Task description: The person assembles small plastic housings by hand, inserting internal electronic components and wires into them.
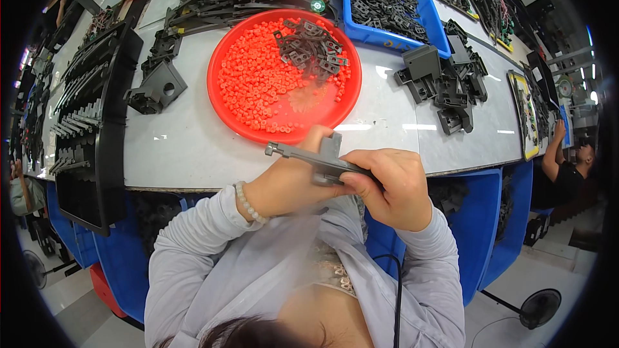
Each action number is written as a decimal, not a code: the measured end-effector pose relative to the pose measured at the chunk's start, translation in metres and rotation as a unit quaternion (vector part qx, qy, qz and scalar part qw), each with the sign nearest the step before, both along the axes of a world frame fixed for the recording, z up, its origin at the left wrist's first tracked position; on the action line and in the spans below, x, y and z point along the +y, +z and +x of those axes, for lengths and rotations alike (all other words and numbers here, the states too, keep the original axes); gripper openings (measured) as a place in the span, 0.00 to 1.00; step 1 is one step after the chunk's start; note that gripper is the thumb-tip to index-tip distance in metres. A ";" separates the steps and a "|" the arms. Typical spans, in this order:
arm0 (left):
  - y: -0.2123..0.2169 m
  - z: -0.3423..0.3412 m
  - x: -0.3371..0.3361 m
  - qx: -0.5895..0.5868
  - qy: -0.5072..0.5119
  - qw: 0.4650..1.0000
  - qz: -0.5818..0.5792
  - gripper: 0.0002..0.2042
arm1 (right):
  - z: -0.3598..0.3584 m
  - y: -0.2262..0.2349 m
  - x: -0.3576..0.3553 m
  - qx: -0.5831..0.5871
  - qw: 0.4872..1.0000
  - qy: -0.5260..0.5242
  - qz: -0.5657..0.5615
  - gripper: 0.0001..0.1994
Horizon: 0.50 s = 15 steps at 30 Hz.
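Pale, glossy white worktable [380, 113] under bright light, in a busy workroom; we read the clock from the held piece, twelve pointing away from the wearer.

At centre, over the table's near edge: one long, dark grey, plastic-looking arm with a raised tab [325, 164], lifted in both hands. We judge it light and stiff, smooth enough to turn in the fingers. Its slim, notched end, toward ten o'clock, looks the likeliest to snap; we would grip the thick middle beside the tab and leave that end free.

Right hand [396, 187], toward four: thumb and forefinger pinched on the arm's broader end. Left hand [287, 180], toward eight: closed round the middle, one finger curled behind; its remaining fingertips we cannot see.

Outward, at eleven: round red plastic tray [309, 116] of small orange-red ring-like pieces [248, 84], with dark grey looped brackets [309, 48] heaped on top. At one, farther off: rectangular blue plastic bin [377, 35] of small dark parts. At two: jumbled dark grey boxy housings [448, 84]. At nine: long black slotted rack [109, 135].
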State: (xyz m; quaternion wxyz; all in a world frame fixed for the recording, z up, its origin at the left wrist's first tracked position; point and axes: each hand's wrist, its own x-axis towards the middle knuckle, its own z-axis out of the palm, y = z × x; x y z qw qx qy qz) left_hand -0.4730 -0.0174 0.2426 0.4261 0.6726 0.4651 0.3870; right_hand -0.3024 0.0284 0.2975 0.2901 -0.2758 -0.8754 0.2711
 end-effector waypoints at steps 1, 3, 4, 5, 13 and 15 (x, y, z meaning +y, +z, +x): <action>0.003 -0.002 0.002 -0.020 0.001 0.999 -0.032 0.33 | -0.002 -0.001 -0.001 -0.001 1.000 0.000 0.000 0.09; 0.002 -0.003 0.003 -0.040 0.004 0.997 -0.063 0.32 | -0.005 -0.004 -0.001 0.010 1.000 -0.016 0.003 0.09; -0.005 -0.002 0.002 -0.052 0.011 0.998 -0.041 0.31 | -0.005 -0.004 0.000 0.010 1.000 -0.015 0.004 0.09; -0.011 -0.002 0.001 -0.064 0.018 0.998 -0.018 0.31 | -0.006 -0.004 0.001 -0.007 1.000 -0.007 0.004 0.09; -0.003 -0.027 -0.016 -0.232 0.038 0.968 -0.090 0.26 | 0.002 0.009 0.046 0.096 0.930 0.083 -0.345 0.15; -0.001 -0.040 -0.025 -0.376 0.027 0.911 -0.168 0.25 | -0.008 -0.011 0.070 0.063 0.966 -0.043 -0.249 0.11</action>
